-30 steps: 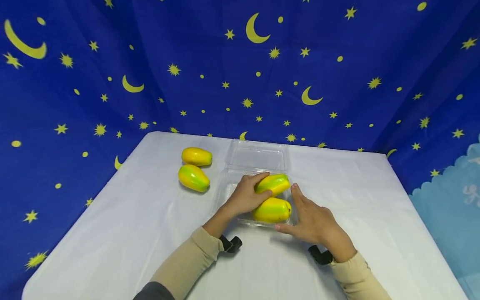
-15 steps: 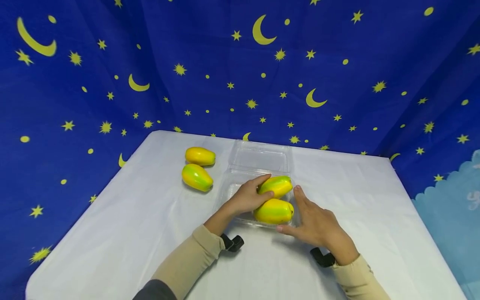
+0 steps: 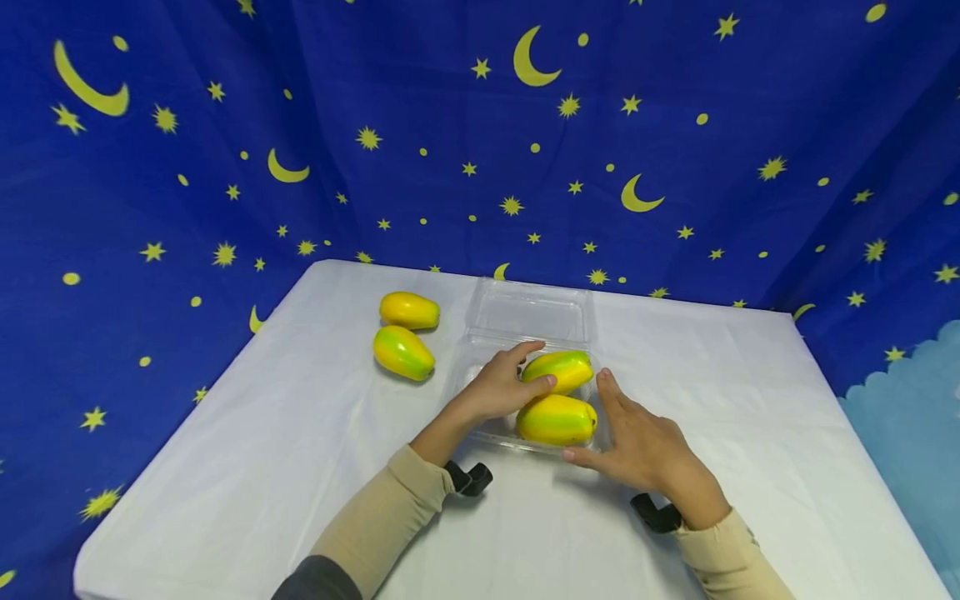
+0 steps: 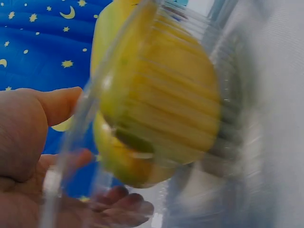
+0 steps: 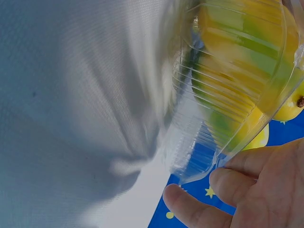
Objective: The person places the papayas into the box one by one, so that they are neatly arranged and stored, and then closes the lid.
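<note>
Two yellow-green papayas lie one behind the other in a clear plastic clamshell box: the rear papaya and the front papaya. My left hand reaches over the box from the left, thumb and fingers spread around the left end of the rear papaya. In the left wrist view the left fingers look loose, apart from the fruit. At the box's right side is my right hand, thumb and fingers stretched out. The right wrist view shows the right fingers against the clear wall.
The clear lid lies folded back behind the box. Left of it, two more papayas rest on the white tablecloth, a far papaya and a near papaya. A blue curtain with stars and moons hangs behind the table.
The head view has shifted slightly, moving the scene to the right. The left fingers have loosened a little from the rear papaya. The right hand keeps its place beside the box.
</note>
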The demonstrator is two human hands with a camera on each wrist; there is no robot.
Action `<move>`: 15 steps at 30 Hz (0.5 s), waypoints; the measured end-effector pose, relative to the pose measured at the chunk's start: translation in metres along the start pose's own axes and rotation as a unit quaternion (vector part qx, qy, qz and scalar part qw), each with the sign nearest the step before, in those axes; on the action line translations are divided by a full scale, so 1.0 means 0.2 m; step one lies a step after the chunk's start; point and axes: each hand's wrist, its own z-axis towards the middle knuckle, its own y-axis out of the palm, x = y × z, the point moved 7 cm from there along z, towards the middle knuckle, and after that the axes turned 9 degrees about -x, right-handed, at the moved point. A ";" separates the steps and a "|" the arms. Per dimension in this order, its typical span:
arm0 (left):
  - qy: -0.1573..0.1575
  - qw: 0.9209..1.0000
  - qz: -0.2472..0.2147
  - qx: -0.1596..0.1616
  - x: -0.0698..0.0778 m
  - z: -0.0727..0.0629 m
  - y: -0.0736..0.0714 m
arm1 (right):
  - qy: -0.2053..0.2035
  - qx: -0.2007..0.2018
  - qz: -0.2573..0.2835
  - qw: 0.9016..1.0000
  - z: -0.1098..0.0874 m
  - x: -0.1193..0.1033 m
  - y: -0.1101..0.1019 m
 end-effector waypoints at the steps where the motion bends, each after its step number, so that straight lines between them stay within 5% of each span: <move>1: 0.000 1.000 0.002 0.001 0.00 -0.01 -0.01 | 0.000 0.000 0.001 1.000 0.00 0.00 0.00; 15: 0.038 0.996 -0.019 0.080 0.13 -0.17 -0.29 | 0.000 0.004 0.001 1.000 0.00 -0.01 0.00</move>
